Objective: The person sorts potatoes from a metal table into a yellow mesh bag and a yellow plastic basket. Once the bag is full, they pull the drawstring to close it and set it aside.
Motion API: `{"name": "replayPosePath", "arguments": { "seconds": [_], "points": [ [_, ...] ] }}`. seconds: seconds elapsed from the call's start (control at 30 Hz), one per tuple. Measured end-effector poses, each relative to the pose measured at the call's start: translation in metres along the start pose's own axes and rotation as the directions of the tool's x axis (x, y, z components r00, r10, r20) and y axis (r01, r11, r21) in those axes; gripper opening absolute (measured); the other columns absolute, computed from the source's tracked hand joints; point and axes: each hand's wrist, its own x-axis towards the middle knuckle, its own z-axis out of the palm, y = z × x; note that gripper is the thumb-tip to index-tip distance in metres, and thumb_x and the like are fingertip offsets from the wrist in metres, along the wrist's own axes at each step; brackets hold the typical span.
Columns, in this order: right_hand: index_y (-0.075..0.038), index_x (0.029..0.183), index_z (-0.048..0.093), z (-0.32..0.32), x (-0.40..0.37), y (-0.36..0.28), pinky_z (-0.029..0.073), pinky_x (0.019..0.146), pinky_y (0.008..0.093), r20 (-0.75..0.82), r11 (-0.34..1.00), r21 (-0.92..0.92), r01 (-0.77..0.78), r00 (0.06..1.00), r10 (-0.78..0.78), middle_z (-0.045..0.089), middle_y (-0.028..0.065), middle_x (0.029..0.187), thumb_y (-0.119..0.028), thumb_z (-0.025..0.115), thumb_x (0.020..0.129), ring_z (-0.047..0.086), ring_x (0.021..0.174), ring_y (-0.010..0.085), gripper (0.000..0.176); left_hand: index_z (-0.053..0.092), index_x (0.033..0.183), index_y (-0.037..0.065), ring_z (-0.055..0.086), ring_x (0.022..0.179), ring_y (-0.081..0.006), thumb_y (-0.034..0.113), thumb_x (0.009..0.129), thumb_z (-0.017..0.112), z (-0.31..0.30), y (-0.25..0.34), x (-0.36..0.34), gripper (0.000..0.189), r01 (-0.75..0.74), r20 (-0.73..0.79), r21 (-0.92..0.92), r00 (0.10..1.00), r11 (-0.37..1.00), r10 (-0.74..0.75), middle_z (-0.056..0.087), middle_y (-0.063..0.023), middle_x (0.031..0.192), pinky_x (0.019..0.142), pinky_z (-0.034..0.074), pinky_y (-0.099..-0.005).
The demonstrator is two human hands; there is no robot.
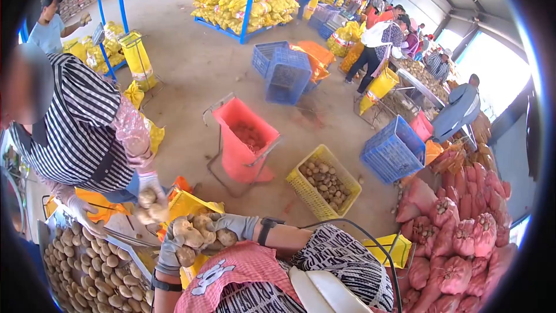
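Both my hands wear grey gloves and come together around several potatoes (194, 236) at the lower middle. My left hand (169, 253) curls round the near-left side of the bunch. From the right, my right hand (234, 226) wraps its far side, with a potato at its palm. Just beyond them is the open mouth of a yellow bag (188, 206). Many potatoes lie on the sorting table (142, 255) at the lower left. A co-worker in a striped top (81, 122) holds a few potatoes (152, 206) in a gloved hand beside the bag.
A pink bag on a stand (246, 139) and a yellow crate of potatoes (324, 182) stand on the floor ahead. Blue crates (394, 149) are farther right. Filled pink sacks (457, 237) are piled at the right. Other people work at a far table (425, 84).
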Motion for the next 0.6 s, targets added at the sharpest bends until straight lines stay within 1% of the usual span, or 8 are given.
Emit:
{"name": "replayPosePath", "arguments": {
  "seconds": [0.13, 0.17, 0.33, 0.4, 0.43, 0.47, 0.57, 0.6],
  "points": [
    [-0.007, 0.115, 0.066, -0.015, 0.021, 0.01, 0.049, 0.078, 0.0239, -0.243, 0.887, -0.462, 0.01, 0.96, -0.137, 0.064, -0.0029, 0.103, -0.023, 0.065, 0.095, 0.055, 0.088, 0.007, 0.026, 0.049, 0.136, 0.006, 0.062, 0.098, -0.0191, 0.041, 0.087, 0.07, -0.084, -0.022, 0.009, 0.065, -0.031, -0.005, 0.104, 0.999, 0.994, 0.032, 0.062, -0.005, 0.116, 0.078, 0.055, -0.0337],
    [-0.007, 0.107, 0.069, -0.061, 0.028, 0.025, 0.05, 0.077, 0.0238, -0.292, 0.829, -0.556, -0.059, 0.948, -0.129, 0.064, -0.0036, 0.096, -0.024, 0.062, 0.096, 0.057, 0.083, 0.0067, 0.021, 0.049, 0.136, 0.006, 0.061, 0.098, -0.0168, 0.041, 0.093, 0.064, -0.02, 0.015, 0.0, 0.058, -0.099, 0.097, 0.149, 0.992, 0.984, 0.085, 0.062, -0.0037, 0.113, 0.078, 0.053, -0.0296],
    [-0.01, 0.113, 0.061, -0.033, 0.024, 0.011, 0.052, 0.062, 0.0227, -0.35, 0.99, -0.034, -0.136, 0.929, 0.116, 0.063, 0.0001, 0.085, -0.037, 0.059, 0.1, 0.059, 0.068, 0.008, 0.029, 0.054, 0.131, 0.005, 0.061, 0.092, -0.012, 0.039, 0.099, 0.055, -0.071, -0.012, -0.019, 0.046, -0.144, -0.144, -0.25, 0.983, 0.957, 0.11, 0.062, -0.0028, 0.113, 0.074, 0.051, -0.0273],
    [-0.009, 0.122, 0.059, -0.025, 0.029, 0.001, 0.056, 0.074, 0.026, -0.41, 0.983, 0.177, -0.045, 0.905, 0.115, 0.065, 0.0042, 0.109, -0.031, 0.064, 0.097, 0.063, 0.089, 0.0117, 0.033, 0.057, 0.121, 0.008, 0.06, 0.084, -0.0114, 0.039, 0.1, 0.057, -0.077, -0.018, -0.008, 0.037, -0.217, -0.435, -0.112, 0.888, 0.97, 0.149, 0.064, -0.0016, 0.1, 0.069, 0.05, -0.0278],
    [-0.008, 0.122, 0.058, -0.037, 0.03, -0.008, 0.058, 0.075, 0.0287, 0.181, 0.971, 0.225, -0.074, 0.983, 0.033, 0.064, 0.0078, 0.112, -0.028, 0.06, 0.099, 0.065, 0.094, 0.0151, 0.031, 0.061, 0.107, 0.013, 0.061, 0.078, -0.0107, 0.036, 0.101, 0.056, -0.092, -0.007, -0.02, 0.024, 0.005, 0.021, -0.293, 1.0, 0.956, 0.001, 0.065, -0.0003, 0.097, 0.059, 0.049, -0.0266],
    [-0.008, 0.12, 0.059, -0.064, 0.028, 0.0, 0.057, 0.075, 0.03, 0.057, 0.98, 0.15, -0.131, 0.991, 0.124, 0.065, 0.0074, 0.109, -0.024, 0.058, 0.099, 0.065, 0.092, 0.0139, 0.027, 0.061, 0.098, 0.016, 0.06, 0.068, -0.0089, 0.038, 0.101, 0.055, -0.099, -0.024, -0.012, 0.023, -0.091, -0.24, -0.198, 0.97, 0.976, 0.042, 0.064, 0.0017, 0.095, 0.047, 0.046, -0.0245],
    [-0.01, 0.107, 0.064, -0.013, 0.031, -0.012, 0.053, 0.057, 0.0331, -0.474, 0.985, -0.077, -0.152, 0.875, 0.098, 0.067, 0.0041, 0.083, -0.02, 0.058, 0.097, 0.062, 0.064, 0.0169, 0.016, 0.063, 0.102, 0.017, 0.062, 0.068, -0.0107, 0.037, 0.101, 0.052, -0.05, -0.009, -0.001, 0.023, -0.05, -0.204, -0.228, 0.979, 0.972, 0.003, 0.066, -0.0018, 0.088, 0.051, 0.052, -0.0255],
    [-0.008, 0.107, 0.065, -0.089, 0.052, 0.007, 0.052, 0.058, 0.0351, -0.307, 0.979, -0.043, -0.199, 0.935, 0.176, 0.067, 0.0067, 0.084, -0.02, 0.06, 0.095, 0.063, 0.067, 0.0191, 0.018, 0.063, 0.109, 0.014, 0.064, 0.075, -0.0138, 0.038, 0.099, 0.052, -0.054, -0.014, 0.005, 0.029, -0.002, -0.351, -0.023, 0.936, 1.0, -0.006, 0.066, -0.003, 0.091, 0.06, 0.054, -0.0285]
  ]
}}
